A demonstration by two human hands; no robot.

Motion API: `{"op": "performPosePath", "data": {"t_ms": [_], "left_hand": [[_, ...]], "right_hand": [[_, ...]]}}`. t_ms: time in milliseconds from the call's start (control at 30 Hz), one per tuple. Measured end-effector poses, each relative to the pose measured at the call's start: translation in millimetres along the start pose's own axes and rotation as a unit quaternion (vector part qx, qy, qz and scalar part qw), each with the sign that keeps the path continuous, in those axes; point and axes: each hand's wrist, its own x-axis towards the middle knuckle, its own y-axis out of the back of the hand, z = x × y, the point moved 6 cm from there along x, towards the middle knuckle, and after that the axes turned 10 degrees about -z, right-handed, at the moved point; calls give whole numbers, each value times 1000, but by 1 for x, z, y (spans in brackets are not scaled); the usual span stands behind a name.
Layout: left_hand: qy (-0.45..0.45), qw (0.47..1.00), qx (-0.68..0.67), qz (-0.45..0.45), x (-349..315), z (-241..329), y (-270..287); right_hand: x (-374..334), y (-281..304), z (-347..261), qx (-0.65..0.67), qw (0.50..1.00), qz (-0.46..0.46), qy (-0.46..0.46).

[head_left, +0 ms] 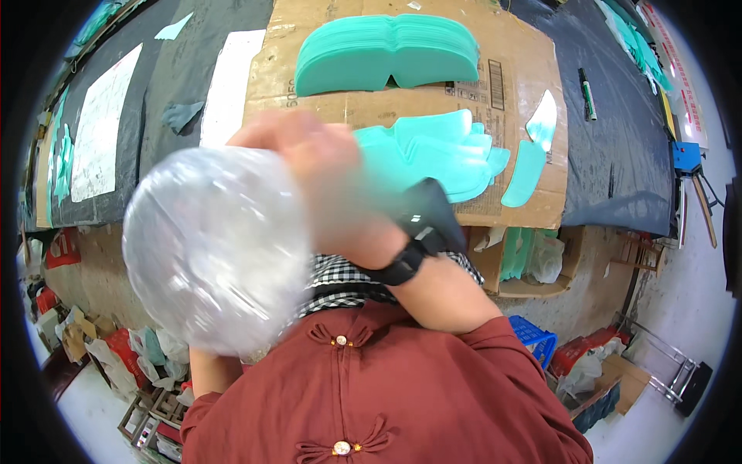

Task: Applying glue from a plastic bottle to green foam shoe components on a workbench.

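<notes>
A large, round, clear plastic container (216,247) is close to the camera, left of centre, smeared by motion; its exact kind does not show. My right hand (321,166), also blurred, bends over its upper right edge with the fingers closed against it. A black watch (403,264) is on that wrist. Only my left forearm (215,373) shows, below the container, which hides my left hand. Beyond my right hand lies a fanned pile of turquoise curved sheets (433,158) on a flat cardboard sheet (533,62).
A tall stack of turquoise pieces (386,54) stands farther back on the cardboard. Two loose pieces, one turquoise (524,174), lie to its right. A marker (587,94) rests on the dark table cover (618,155). Below are an open carton (533,288) and a blue crate (535,340).
</notes>
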Motion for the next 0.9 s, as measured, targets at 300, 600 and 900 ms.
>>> {"op": "performPosePath", "data": {"t_ms": [300, 600, 900], "left_hand": [[14, 995, -94, -17, 44, 27, 13], [8, 987, -159, -3, 72, 38, 10], [-51, 996, -67, -36, 103, 77, -13]], "right_hand": [[-84, 138, -52, 20, 992, 107, -67], [-85, 183, -48, 57, 983, 156, 80], [-110, 236, -27, -557, 822, 110, 46]]}}
